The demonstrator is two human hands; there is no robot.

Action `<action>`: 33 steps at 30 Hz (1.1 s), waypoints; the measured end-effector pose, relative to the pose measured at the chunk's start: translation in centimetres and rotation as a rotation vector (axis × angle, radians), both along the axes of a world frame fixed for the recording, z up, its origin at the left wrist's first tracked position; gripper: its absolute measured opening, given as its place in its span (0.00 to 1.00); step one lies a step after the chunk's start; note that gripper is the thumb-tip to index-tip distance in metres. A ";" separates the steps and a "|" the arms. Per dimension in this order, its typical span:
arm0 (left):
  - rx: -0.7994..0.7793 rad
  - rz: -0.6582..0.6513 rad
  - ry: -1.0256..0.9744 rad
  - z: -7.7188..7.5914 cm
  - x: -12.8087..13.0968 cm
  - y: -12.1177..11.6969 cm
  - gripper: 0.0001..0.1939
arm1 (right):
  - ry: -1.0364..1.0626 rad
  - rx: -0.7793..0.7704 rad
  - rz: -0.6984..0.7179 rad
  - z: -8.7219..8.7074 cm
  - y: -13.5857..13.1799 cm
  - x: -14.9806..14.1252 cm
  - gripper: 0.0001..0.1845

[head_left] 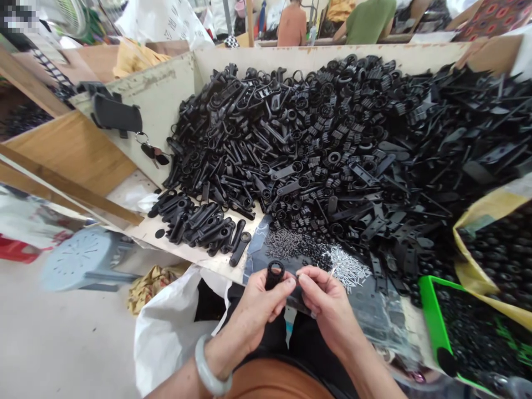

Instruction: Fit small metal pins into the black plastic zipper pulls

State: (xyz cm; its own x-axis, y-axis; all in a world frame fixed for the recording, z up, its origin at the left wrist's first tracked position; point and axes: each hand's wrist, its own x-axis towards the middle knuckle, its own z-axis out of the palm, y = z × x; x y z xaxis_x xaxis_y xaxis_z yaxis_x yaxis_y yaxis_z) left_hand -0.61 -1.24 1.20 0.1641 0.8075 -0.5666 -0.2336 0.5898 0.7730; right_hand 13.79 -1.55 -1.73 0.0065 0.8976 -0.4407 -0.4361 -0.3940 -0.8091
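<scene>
My left hand (266,296) is closed around a black plastic part with a ring-shaped end (275,270); the ring sticks up above the fingers. Close beside it, my right hand (326,293) pinches something small and dark between thumb and fingertips, too small to name. The fingertips of both hands nearly meet over the front edge of the table. Just beyond them lie small grey pieces (285,244) and a pile of silver pins (348,269) on a dark mat (260,249). Several black lever-like parts (208,224) lie in a group to the left.
A large heap of black plastic parts (291,144) fills the walled bench. At right stand a green tray (434,316) and a yellow-edged sack (469,255). A white bag (166,327) hangs at front left, near a blue stool (78,257). Two people sit beyond the back wall.
</scene>
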 end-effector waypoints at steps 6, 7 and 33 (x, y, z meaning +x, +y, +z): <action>0.018 0.009 -0.015 0.0 -0.1 -0.1 0.24 | 0.059 -0.046 -0.023 -0.2 -0.4 -0.1 0.24; 0.021 0.006 -0.010 0.0 -0.1 -0.2 0.24 | 0.070 -0.050 -0.028 -0.2 -0.4 -0.2 0.24; -0.017 0.101 -0.085 -0.2 0.6 -0.7 0.22 | -0.643 0.700 0.046 -0.8 -1.7 1.3 0.08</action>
